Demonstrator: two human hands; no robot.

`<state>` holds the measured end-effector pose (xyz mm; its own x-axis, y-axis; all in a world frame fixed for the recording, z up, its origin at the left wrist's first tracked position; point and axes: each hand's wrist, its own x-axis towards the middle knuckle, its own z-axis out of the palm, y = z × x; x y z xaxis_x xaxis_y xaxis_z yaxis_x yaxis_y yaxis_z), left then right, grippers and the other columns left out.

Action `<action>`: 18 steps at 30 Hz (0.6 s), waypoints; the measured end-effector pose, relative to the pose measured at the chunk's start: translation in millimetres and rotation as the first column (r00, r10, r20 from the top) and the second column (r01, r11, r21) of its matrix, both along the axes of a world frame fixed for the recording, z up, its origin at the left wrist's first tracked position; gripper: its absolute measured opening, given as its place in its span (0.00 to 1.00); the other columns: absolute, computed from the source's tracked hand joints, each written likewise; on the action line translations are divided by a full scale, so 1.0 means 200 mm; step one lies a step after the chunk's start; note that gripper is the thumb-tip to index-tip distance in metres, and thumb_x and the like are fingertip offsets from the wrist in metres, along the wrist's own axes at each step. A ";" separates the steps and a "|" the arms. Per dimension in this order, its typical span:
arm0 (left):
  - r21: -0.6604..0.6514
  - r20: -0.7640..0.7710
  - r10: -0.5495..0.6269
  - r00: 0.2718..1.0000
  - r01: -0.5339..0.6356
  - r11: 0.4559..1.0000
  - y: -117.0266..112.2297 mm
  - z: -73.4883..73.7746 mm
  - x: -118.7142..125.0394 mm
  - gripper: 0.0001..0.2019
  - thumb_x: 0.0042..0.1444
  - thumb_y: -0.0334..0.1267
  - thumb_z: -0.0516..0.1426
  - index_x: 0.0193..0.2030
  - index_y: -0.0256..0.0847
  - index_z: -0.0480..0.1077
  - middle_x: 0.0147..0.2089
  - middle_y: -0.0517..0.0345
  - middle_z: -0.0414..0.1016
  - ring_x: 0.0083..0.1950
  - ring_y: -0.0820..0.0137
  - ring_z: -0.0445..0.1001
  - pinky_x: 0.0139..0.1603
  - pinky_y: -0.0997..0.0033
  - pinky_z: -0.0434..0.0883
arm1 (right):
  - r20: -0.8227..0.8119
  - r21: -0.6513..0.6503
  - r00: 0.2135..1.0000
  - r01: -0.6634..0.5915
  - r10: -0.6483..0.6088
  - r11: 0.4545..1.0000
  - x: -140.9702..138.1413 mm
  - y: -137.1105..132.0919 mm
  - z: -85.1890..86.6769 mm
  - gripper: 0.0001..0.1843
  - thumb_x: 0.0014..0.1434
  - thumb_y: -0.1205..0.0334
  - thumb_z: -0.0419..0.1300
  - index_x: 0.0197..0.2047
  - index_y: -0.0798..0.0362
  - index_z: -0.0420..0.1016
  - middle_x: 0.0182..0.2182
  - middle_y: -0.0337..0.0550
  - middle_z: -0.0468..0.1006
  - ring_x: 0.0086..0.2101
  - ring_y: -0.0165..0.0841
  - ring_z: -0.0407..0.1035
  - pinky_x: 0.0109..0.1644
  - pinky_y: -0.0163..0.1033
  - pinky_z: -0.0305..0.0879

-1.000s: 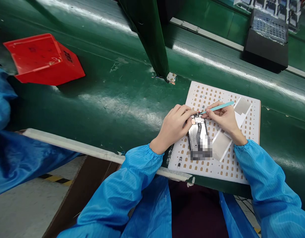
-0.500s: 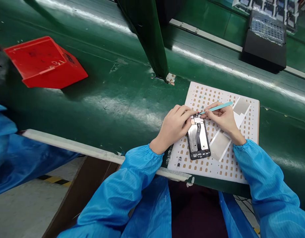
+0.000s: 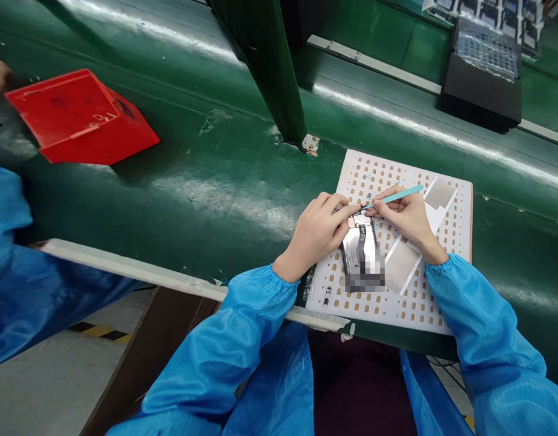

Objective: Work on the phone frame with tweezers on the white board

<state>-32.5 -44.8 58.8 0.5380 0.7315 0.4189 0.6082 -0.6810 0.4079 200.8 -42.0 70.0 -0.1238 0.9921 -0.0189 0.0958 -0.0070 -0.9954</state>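
An opened phone body (image 3: 361, 251) with bare metal inside lies on a white perforated board (image 3: 424, 303). My left hand (image 3: 318, 233) rests at the phone's top left corner, fingertips pinching its upper edge. My right hand (image 3: 408, 218) grips a thin teal stick (image 3: 397, 196) like a pen, its tip touching the phone's top edge beside my left fingertips. Both sleeves are blue.
Two grey film strips (image 3: 403, 263) lie on the board right of the phone. A red bin (image 3: 79, 115) sits far left on the green conveyor belt (image 3: 206, 181), near a co-worker's blue sleeve (image 3: 29, 284). A green post (image 3: 270, 66) and a black box (image 3: 481, 91) stand behind.
My hands and the stick have hardly moved on the phone's top edge. At the far left the co-worker's arm shifted and the red bin moved slightly.
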 end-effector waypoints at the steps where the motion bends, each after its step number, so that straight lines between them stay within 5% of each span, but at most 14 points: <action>1: 0.017 -0.016 -0.002 1.000 0.002 1.000 0.00 0.00 0.00 0.16 0.73 0.30 0.50 0.58 0.39 0.77 0.51 0.46 0.79 0.51 0.56 0.72 0.46 0.55 0.75 | 0.003 0.001 1.000 0.000 0.000 1.000 0.00 0.00 0.00 0.23 0.61 0.41 0.76 0.41 0.52 0.80 0.35 0.48 0.85 0.38 0.46 0.85 0.46 0.48 0.87; 18: 0.055 -0.020 0.009 1.000 -0.008 0.998 0.01 -0.03 -0.01 0.17 0.72 0.29 0.51 0.60 0.41 0.77 0.50 0.47 0.79 0.50 0.56 0.71 0.46 0.55 0.76 | 0.152 0.149 0.988 0.001 -0.023 0.989 0.00 -0.03 -0.01 0.17 0.65 0.44 0.72 0.42 0.51 0.82 0.38 0.46 0.85 0.38 0.45 0.84 0.41 0.47 0.86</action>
<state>-33.8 -42.8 53.2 0.5406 0.7124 0.4474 0.6217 -0.6966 0.3581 199.8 -48.9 68.0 -0.1188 0.9868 0.1102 0.2476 0.1369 -0.9591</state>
